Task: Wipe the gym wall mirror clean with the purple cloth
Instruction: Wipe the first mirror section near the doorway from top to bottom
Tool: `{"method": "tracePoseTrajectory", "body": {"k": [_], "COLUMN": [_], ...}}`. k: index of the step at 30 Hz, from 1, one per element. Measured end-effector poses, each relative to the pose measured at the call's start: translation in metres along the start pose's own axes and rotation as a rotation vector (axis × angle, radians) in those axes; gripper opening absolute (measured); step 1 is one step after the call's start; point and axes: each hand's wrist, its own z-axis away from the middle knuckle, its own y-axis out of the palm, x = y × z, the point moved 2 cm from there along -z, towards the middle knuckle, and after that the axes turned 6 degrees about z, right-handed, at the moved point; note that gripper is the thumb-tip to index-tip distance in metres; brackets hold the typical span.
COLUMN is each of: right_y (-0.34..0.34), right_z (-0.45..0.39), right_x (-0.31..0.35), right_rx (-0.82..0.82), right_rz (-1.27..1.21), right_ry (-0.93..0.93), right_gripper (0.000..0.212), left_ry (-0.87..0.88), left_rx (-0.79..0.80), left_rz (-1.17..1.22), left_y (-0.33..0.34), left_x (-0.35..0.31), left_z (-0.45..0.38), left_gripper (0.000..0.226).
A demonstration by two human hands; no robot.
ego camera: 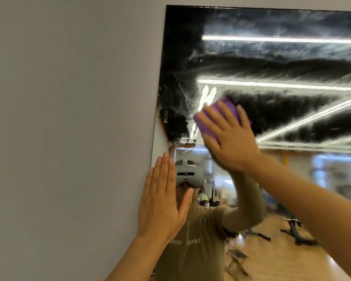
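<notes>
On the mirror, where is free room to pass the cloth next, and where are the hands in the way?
Free glass lies above and right of the purple cloth, up to the mirror top edge, smeared there. Also free: the lower right, under the right arm. Crowded: the left edge, where the left hand lies flat, and the right hand pressing the cloth.
</notes>
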Motion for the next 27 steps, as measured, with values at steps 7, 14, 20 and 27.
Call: {"method": "tracePoseTrajectory", "body": {"k": [7, 14, 20, 27], "right_y": [0.002, -0.001, 0.003, 0.005], "right_z": [0.059, -0.054, -0.023, 0.032], "right_x": [0.019, -0.011, 0.038, 0.062], "right_rx": [0.117, 0.077, 0.047, 0.079], "right_rz": [0.043, 0.038, 0.004, 0.019], "right_ry": [-0.668, -0.044, -0.078, -0.516], "right_gripper": [0.053, 0.061, 0.060, 0.053], "left_ry": [-0.071, -0.044, -0.049, -0.084], "left_rx": [0.008, 0.026, 0.041, 0.056], "left_rz": [-0.033, -0.002, -0.009, 0.009], "left_y": [0.005, 0.000, -0.001, 0.002], "left_x": [0.006, 0.012, 0.019, 0.027], "left_z": [0.006, 0.012, 0.020, 0.029], "left_gripper": [0.088, 0.088, 0.086, 0.086]}}
